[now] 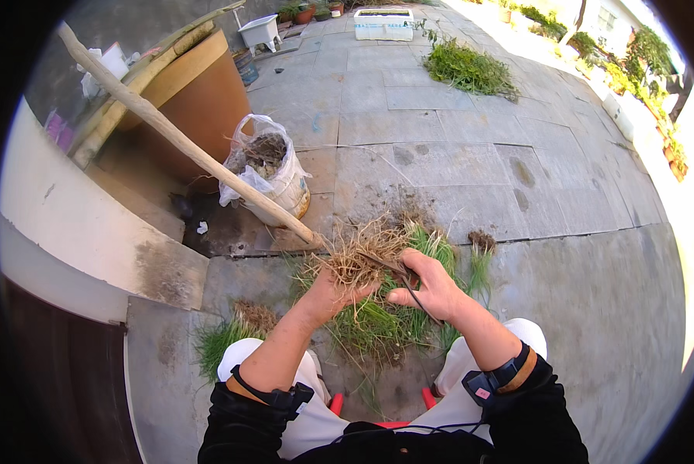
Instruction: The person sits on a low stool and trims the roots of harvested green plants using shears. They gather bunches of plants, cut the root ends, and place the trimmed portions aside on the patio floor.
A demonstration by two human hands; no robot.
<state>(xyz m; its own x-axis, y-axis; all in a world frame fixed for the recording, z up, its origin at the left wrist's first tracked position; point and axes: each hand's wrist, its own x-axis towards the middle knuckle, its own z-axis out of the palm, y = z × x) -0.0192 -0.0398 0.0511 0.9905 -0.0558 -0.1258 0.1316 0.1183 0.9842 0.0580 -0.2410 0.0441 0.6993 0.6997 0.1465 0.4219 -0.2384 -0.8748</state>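
Note:
My left hand [331, 294] grips a bundle of green, grass-like plants, with its tangled, tan roots [361, 252] turned up and away from me. In my right hand [434, 285] is a pair of dark metal scissors [408, 277]. Their blades reach into the right side of the roots; how far apart they are cannot be made out. Below my hands lies a heap of loose green plants [376, 325] on the paving, between my knees. Another clump with brown roots [253, 318] lies by my left knee, and a small one [480, 255] lies to the right of the heap.
A long wooden pole [190, 148] slants from the upper left to near the roots. Behind it stands a bucket lined with a plastic bag [292, 185], holding soil and roots, beside a large brown vat [202, 98]. Farther off are a leafy pile [469, 66] and a white foam box [383, 32].

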